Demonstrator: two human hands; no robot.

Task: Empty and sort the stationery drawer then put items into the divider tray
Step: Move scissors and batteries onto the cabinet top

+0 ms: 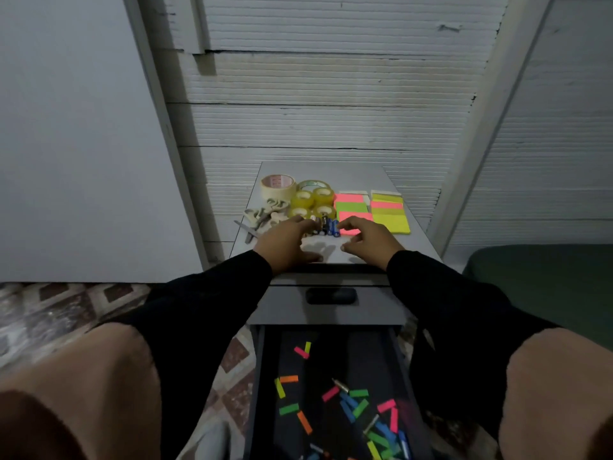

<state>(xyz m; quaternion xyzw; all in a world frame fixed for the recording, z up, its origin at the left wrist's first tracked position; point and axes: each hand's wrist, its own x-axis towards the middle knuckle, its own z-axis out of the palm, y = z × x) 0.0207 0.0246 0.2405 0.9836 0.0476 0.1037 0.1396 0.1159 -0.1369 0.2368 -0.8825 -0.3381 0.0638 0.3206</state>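
Observation:
On the grey cabinet top lie tape rolls, scissors, a row of batteries and pink, green and yellow sticky-note pads. My left hand rests on the top, its fingertips at the left end of the batteries. My right hand hovers with loosely curled fingers, its fingertips beside the batteries' right end over a pink pad. Neither hand plainly grips anything. Below, the open dark drawer holds several small coloured paper strips and a few pens.
A shut upper drawer with a dark handle sits under the cabinet top. My knees frame the open drawer left and right. A white ribbed wall stands behind, a green cushion at right, patterned floor at left.

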